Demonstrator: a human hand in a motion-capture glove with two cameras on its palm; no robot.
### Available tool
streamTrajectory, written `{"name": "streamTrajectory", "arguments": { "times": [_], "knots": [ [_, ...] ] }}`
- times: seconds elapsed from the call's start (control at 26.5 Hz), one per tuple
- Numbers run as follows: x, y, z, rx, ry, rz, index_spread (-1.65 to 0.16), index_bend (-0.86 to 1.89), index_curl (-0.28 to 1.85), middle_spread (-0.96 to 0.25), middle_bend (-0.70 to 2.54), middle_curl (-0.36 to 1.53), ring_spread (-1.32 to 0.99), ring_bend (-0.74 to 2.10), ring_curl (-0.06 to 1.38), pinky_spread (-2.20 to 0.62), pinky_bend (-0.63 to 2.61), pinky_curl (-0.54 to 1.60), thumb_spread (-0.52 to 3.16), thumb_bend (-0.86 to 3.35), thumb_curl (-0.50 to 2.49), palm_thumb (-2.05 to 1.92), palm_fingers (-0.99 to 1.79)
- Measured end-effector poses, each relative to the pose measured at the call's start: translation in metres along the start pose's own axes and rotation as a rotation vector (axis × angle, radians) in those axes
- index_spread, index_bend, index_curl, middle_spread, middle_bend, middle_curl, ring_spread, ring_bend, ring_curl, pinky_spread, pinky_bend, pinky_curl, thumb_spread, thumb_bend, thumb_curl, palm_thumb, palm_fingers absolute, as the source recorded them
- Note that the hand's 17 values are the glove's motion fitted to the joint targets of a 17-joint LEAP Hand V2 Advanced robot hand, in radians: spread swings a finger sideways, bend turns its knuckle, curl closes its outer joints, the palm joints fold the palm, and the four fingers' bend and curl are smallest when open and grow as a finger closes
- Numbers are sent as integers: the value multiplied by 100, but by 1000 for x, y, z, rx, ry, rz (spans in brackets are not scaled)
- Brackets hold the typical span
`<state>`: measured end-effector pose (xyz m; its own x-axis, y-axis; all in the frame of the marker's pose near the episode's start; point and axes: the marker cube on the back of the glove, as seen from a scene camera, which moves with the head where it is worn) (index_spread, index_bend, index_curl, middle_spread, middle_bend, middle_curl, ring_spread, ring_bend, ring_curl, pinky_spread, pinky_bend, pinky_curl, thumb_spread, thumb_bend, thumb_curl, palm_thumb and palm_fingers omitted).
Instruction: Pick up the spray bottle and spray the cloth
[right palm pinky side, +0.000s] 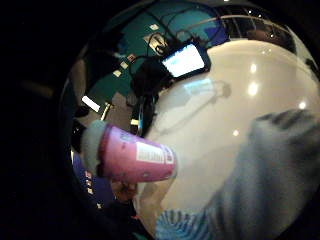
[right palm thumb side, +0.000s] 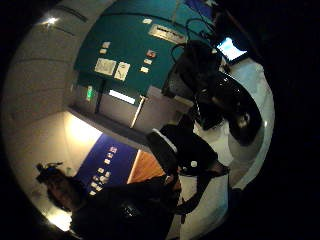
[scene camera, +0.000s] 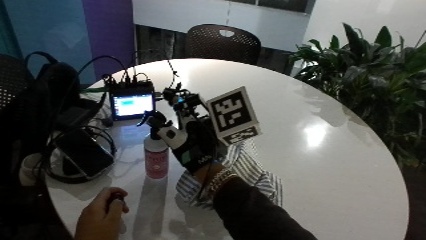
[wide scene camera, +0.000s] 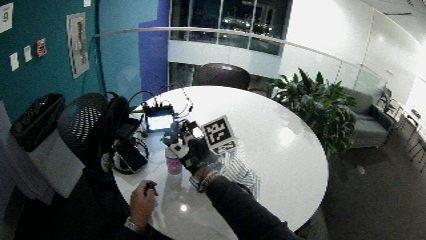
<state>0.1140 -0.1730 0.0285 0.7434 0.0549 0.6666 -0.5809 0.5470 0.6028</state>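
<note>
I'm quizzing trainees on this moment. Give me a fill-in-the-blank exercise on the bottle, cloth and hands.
1. The spray bottle stands upright on the white ____.
2. The body of the spray bottle is ____ in colour.
3. The striped cloth lies under the ____ right hand.
4. The small monitor behind the bottle is switched ____.

Missing words: table; pink; gloved; on

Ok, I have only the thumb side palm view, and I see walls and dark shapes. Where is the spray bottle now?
Observer: The pink spray bottle stands upright on the white table.
Operator: And the gloved hand?
Observer: The right hand is beside the bottle's top. I cannot tell whether it grips the bottle.
Operator: Where is the cloth?
Observer: The striped cloth lies on the table under that wrist, beside the bottle.
</note>
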Motion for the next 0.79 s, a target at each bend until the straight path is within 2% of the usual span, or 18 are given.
{"name": "streamTrajectory", "arguments": {
  "times": [0.11,0.19,0.53,0.79],
  "knots": [
    [-17,9,-30,30,78,-115,-31,13,49,-10,33,40,-13,39,39,3,43,40,113,-2,23,46,45],
    [-25,18,-43,-13,115,-179,-32,13,45,-10,30,39,-13,36,36,5,42,38,111,-2,23,46,46],
    [-45,90,-64,-485,363,-344,-39,18,41,-13,23,36,-14,28,32,10,31,35,107,-4,23,38,34],
    [-47,126,-59,-616,443,-413,-45,22,40,-17,21,35,-18,22,29,10,21,31,108,-2,23,37,44]
  ]
}}
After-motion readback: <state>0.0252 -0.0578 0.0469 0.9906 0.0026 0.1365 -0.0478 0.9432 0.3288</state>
